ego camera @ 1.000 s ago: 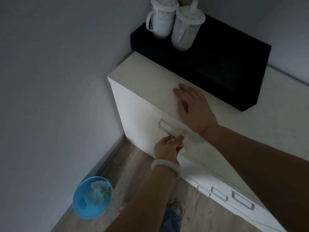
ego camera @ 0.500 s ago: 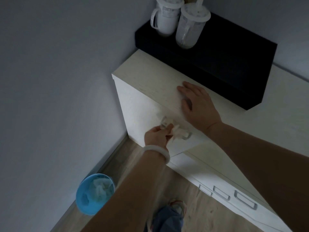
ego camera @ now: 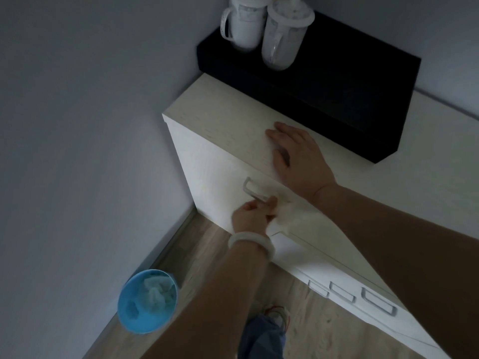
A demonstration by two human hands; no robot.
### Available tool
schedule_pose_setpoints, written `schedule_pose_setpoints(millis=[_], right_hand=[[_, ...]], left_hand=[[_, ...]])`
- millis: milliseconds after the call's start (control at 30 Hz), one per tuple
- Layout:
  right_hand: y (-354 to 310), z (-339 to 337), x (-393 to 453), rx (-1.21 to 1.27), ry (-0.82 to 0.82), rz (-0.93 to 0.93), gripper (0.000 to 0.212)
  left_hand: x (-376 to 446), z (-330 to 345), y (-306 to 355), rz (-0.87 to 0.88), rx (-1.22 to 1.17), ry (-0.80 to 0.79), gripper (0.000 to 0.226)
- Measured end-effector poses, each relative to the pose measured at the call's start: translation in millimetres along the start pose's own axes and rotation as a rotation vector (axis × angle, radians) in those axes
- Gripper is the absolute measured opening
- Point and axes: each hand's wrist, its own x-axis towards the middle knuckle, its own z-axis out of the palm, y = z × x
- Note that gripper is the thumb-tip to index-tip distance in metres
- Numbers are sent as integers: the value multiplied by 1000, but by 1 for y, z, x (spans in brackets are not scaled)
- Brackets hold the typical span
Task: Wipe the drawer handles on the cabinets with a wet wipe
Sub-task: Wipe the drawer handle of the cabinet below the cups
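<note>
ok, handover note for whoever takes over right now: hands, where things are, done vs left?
Left hand: pinches the wet wipe against the right end of the top drawer handle.
Right hand: flat on the cabinet top, holds nothing.
Done: top handle is mid-wipe; its left end is bare, and I cannot tell whether it is clean.
Left: finish this handle, then the three lower drawer handles to the right.
Blue bin with crumpled tissue stands on the floor, left of the cabinet.

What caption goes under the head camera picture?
Left hand rubs a wet wipe along the top drawer handle; right hand rests on the cabinet.
</note>
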Motion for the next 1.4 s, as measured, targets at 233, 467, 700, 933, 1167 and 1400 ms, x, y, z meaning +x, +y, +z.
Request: schedule_pose_setpoints(millis=[233,467,700,933,1167,1400], right_hand=[[-1,0,-2,-15,-10,10,48],[0,-1,0,-25,-7,7,46],[-4,-2,-2,-22,-11,13,47],[-5,-3,-1,-41,-44,31,49],[-6,-5,-2,-44,-40,25,47],[-5,-6,-1,-28,-43,31,47]], left_hand=[[-3,4,-6,-20,56,-4,23],[27,-20,38,130,18,68,28],[6,-3,5,48,109,32,16],[12,-13,33,99,104,45,23],[-13,7,7,21,278,55,18],[27,-16,47,132,65,212,32]])
